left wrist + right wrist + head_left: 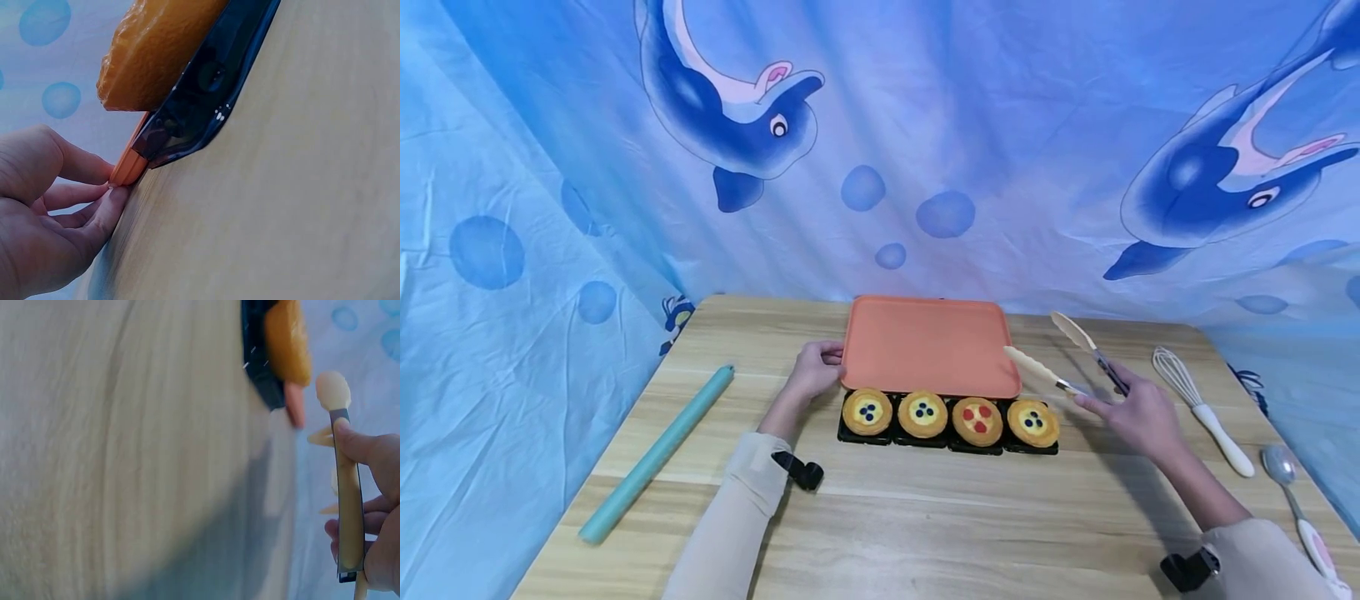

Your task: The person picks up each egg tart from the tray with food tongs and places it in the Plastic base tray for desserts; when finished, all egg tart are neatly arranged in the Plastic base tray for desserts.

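Observation:
An orange tray (928, 343) lies flat at the back of the table. My left hand (815, 369) pinches its left edge between thumb and fingers, which the left wrist view shows close up beside a black tart holder (200, 94). Along the tray's near side stand several tarts in black holders: one with red pieces (977, 422), the others with dark blue ones, such as the leftmost tart (867, 412). My right hand (1142, 414) grips a pair of tongs (350, 506), their beige tips spread apart above the tray's right side with nothing between them.
A teal rolling pin (658, 454) lies slanted on the left of the wooden table (887, 533). To the right are a white-handled whisk (1202, 408) and a spoon (1296, 500). A blue curtain with dolphins (1022, 100) hangs behind the table.

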Motion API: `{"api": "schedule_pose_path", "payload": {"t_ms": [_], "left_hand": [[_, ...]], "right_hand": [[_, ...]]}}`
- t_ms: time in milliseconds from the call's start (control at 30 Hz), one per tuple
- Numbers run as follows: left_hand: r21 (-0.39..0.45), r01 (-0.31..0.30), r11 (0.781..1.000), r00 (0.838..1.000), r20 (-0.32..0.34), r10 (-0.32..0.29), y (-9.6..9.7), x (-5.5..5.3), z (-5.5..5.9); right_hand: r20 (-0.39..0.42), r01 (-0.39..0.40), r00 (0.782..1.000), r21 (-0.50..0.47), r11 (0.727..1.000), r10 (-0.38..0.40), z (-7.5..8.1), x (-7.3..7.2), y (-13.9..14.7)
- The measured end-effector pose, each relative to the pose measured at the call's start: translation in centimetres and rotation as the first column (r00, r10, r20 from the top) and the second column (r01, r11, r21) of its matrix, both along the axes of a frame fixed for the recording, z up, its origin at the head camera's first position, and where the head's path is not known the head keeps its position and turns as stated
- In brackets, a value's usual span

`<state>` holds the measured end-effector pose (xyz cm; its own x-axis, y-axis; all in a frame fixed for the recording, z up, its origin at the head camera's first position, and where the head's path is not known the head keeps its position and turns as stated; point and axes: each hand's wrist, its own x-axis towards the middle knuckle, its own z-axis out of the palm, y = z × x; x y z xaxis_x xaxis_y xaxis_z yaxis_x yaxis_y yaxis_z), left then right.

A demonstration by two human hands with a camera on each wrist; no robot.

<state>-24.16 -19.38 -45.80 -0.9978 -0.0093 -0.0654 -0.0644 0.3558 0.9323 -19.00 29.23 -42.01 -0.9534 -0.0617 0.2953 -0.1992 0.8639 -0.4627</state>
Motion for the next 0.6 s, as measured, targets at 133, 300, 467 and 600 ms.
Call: {"api": "schedule_pose_path", "payload": {"t_ms": [133,300,467,600], "left_hand": [[0.008,0.004,1.0,1.0,0.0,-0.004,0.1,-0.1,-0.2],[0.017,0.009,1.0,1.0,0.0,-0.009,0.1,0.1,-0.3],[0.01,0.0,1.0,1.0,-0.002,0.0,-0.4,0.1,-0.3],[0.024,-0.015,1.0,1.0,-0.002,0.015,-0.8,0.1,-0.3]], "right_hand": [[0.04,0.074,0.996,0.013,0.997,-0.075,-1.0,-0.5,0.9],[0.119,0.121,0.985,0.035,0.992,-0.125,-1.7,-0.7,1.5],[0.136,0.096,0.985,0.082,0.992,-0.107,-1.8,-0.7,1.3],[0.143,0.085,0.985,0.102,0.991,-0.1,-1.7,-1.0,1.1]]}}
